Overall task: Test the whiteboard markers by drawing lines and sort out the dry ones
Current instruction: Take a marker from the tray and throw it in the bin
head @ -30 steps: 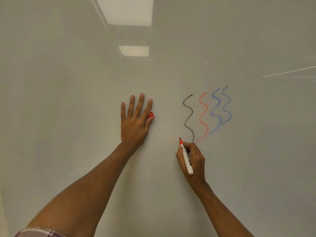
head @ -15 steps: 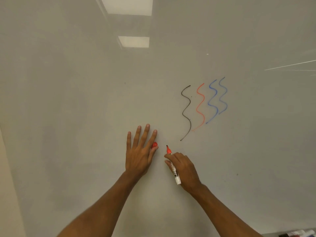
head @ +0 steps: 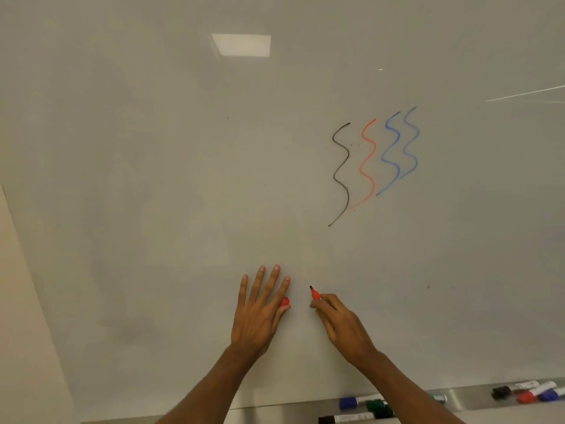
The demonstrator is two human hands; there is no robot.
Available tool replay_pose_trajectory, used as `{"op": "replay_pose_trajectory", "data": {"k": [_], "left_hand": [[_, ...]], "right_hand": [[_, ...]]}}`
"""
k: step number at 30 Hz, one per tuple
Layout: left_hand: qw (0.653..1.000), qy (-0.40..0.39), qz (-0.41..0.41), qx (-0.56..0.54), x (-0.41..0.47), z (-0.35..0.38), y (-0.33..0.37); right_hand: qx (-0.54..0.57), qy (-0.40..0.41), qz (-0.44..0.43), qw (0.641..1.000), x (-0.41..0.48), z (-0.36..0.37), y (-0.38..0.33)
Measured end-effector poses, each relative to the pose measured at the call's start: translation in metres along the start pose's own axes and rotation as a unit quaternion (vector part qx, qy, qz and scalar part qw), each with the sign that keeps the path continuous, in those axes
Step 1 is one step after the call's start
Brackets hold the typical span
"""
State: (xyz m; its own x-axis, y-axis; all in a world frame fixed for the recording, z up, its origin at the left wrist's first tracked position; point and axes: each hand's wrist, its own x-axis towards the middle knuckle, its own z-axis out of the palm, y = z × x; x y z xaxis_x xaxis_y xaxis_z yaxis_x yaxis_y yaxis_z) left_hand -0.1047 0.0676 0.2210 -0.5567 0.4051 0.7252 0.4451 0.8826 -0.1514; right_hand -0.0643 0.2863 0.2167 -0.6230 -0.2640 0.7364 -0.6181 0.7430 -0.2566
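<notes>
Four squiggles (head: 348, 154) down, more markers to go
Our right hand (head: 342, 325) pinches the red marker (head: 315, 293) low on the whiteboard (head: 153, 209); left hand (head: 260, 313) lies spread, thumb pinching its cap (head: 285, 302). Spare markers (head: 348, 403) wait in the tray (head: 467, 399).

— What do we see of the person in front of the board (head: 153, 179)?
— Only two arms. The left forearm (head: 214, 390) and right forearm (head: 406, 390), both at the board's foot, are bare as far as we can follow them.
— And the hands?
— On the left hand (head: 260, 316), low on the board, we make out short, trimmed nails (head: 276, 268), long slim fingers (head: 266, 286) and tendon ridges fanning across its back. The right hand (head: 342, 325), also low on the board, shows us its knuckles and a lean wrist.
</notes>
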Motion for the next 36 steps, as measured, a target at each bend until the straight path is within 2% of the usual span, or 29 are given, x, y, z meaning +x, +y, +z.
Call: {"op": "replay_pose_trajectory", "data": {"k": [4, 10, 17, 20, 24, 29, 36], "left_hand": [[1.0, -0.018, 0.014, 0.007, -0.017, 0.01, 0.001], [0.998, -0.053, 0.044, -0.002, -0.037, 0.028, 0.012], [0.995, -0.046, 0.084, 0.01, -0.044, 0.044, 0.029], [0.99, -0.052, 0.127, 0.015, -0.048, 0.052, 0.038], [0.984, -0.077, 0.161, 0.001, -0.046, 0.048, 0.063], [0.965, -0.171, 0.197, 0.005, -0.034, 0.05, 0.1], [0.934, -0.273, 0.229, -0.009, -0.032, 0.063, 0.158]], "right_hand": [[0.007, -0.023, 0.025, 0.999, -0.017, 0.009, 0.009], [-0.026, -0.06, 0.001, 0.998, -0.032, 0.017, 0.016], [-0.045, -0.095, -0.028, 0.994, -0.049, 0.019, 0.018], [-0.052, -0.098, -0.021, 0.994, -0.056, 0.02, 0.02], [-0.043, -0.075, 0.031, 0.996, -0.07, 0.02, 0.023], [-0.023, -0.057, 0.148, 0.987, -0.101, 0.011, 0.033], [-0.042, -0.038, 0.217, 0.974, -0.147, -0.022, 0.045]]}}
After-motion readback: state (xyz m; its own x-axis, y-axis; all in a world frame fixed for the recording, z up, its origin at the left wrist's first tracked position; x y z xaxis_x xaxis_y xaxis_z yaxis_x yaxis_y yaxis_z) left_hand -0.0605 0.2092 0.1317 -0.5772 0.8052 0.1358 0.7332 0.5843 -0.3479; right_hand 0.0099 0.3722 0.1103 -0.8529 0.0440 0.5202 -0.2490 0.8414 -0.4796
